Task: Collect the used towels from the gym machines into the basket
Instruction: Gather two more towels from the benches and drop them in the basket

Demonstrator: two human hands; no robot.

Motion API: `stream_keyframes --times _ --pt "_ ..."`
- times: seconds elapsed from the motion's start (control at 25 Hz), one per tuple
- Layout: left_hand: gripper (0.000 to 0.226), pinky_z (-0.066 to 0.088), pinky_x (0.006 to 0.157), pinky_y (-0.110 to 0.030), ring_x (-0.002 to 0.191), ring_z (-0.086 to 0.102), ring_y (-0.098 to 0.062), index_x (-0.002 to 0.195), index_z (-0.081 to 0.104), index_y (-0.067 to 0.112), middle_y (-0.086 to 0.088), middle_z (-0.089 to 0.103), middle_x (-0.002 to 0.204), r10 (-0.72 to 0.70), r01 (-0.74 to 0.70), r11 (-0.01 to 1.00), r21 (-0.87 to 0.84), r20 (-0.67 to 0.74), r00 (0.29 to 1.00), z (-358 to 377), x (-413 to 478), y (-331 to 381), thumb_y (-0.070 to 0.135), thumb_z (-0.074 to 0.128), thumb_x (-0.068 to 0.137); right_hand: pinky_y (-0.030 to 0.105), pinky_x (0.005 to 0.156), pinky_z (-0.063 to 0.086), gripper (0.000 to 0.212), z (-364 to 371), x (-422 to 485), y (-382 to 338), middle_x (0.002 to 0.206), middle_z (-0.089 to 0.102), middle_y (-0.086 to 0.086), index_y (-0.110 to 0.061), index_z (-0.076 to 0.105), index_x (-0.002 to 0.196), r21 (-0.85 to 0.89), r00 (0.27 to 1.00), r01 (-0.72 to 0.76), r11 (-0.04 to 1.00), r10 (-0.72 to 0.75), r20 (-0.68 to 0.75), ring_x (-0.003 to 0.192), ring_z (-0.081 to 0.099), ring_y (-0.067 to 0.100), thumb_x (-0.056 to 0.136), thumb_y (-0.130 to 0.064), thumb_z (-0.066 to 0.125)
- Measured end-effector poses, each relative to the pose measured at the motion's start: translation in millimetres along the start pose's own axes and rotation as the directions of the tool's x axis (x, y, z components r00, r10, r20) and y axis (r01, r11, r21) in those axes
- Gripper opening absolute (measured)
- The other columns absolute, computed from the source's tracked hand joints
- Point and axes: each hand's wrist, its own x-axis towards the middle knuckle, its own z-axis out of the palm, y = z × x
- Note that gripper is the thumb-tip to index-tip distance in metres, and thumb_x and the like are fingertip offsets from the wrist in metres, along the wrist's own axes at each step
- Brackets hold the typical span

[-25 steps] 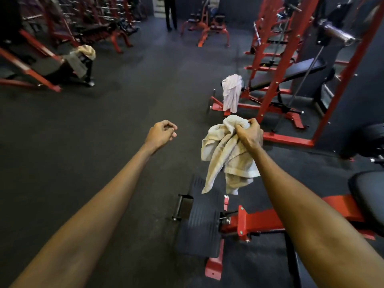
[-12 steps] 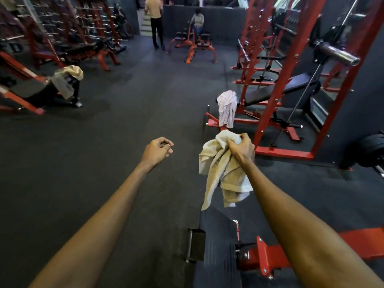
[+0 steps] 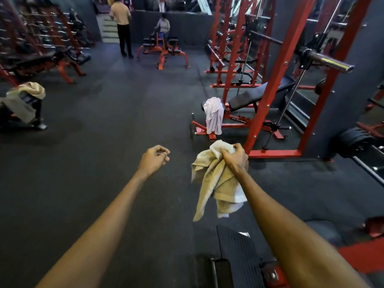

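Observation:
My right hand (image 3: pixel 235 157) grips a crumpled beige towel (image 3: pixel 214 183) by its top, and the cloth hangs down in front of me. My left hand (image 3: pixel 154 159) is held out beside it with fingers curled and nothing in it. A white striped towel (image 3: pixel 213 115) hangs over the near end of a black bench (image 3: pixel 255 96) inside the red rack ahead on the right. Two more towels, one beige (image 3: pixel 34 90) and one grey (image 3: pixel 17 109), lie over a machine at the far left. No basket is in view.
Red rack uprights (image 3: pixel 268 96) and a chrome bar end (image 3: pixel 330 63) stand on the right. A ridged black footplate (image 3: pixel 236 252) lies below my right arm. One person stands (image 3: pixel 122 26) and another sits (image 3: pixel 163 26) at the far end of the dark rubber floor (image 3: pixel 116 121).
The view has lifted and moved forward, so the footplate slid down toward the bottom edge. My right hand still holds the beige towel, and both hands kept their poses.

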Motion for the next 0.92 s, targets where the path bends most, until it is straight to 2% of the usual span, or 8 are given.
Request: stream_keyframes --times 0.12,0.32,0.56,0.72,0.92 --pt "0.019 0.044 0.051 -0.012 0.065 0.065 -0.013 0.094 0.069 0.014 -0.006 0.074 0.083 0.001 -0.001 1.000 -0.001 0.034 0.999 -5 49 -10 0.007 0.051 0.093 0.037 0.083 0.050 0.035 36 32 -17 0.108 0.068 0.006 -0.022 0.058 0.110 -0.025 1.000 -0.016 1.000 0.016 0.004 0.102 0.064 0.030 0.082 -0.041 0.066" --pt "0.020 0.044 0.053 -0.015 0.067 0.065 -0.013 0.091 0.068 0.020 -0.003 0.075 0.082 0.033 -0.035 0.999 0.022 0.082 0.996 -15 172 -26 0.008 0.051 0.093 0.037 0.084 0.046 0.038 103 127 -52 0.114 0.067 0.008 -0.024 0.059 0.113 0.004 0.999 -0.041 0.999 0.041 -0.022 0.107 0.063 0.032 0.081 -0.043 0.067" --pt "0.022 0.043 0.053 -0.016 0.063 0.064 -0.014 0.088 0.067 0.021 -0.005 0.075 0.081 0.049 -0.054 0.998 0.034 0.131 0.990 -15 336 -21 0.006 0.052 0.093 0.037 0.083 0.047 0.033 167 254 -86 0.108 0.065 0.005 -0.026 0.058 0.110 0.023 0.995 -0.097 0.995 0.097 -0.015 0.105 0.063 0.030 0.081 -0.038 0.066" --pt "0.022 0.043 0.050 -0.010 0.062 0.062 -0.013 0.089 0.066 0.018 -0.003 0.073 0.078 0.062 -0.063 0.998 0.002 0.146 0.987 -19 443 -15 0.004 0.050 0.094 0.033 0.078 0.042 0.031 203 333 -117 0.100 0.059 0.001 -0.023 0.058 0.111 0.006 0.993 -0.111 0.994 0.112 -0.038 0.098 0.060 0.027 0.083 -0.035 0.064" --pt "0.022 0.044 0.053 -0.014 0.062 0.062 -0.014 0.088 0.066 0.019 -0.002 0.073 0.077 0.107 -0.106 0.994 -0.015 0.197 0.975 -9 579 -23 0.005 0.051 0.093 0.030 0.076 0.039 0.030 253 430 -145 0.095 0.057 0.000 -0.021 0.059 0.109 -0.020 0.988 -0.119 0.993 0.117 -0.106 0.086 0.052 0.022 0.082 -0.032 0.066"
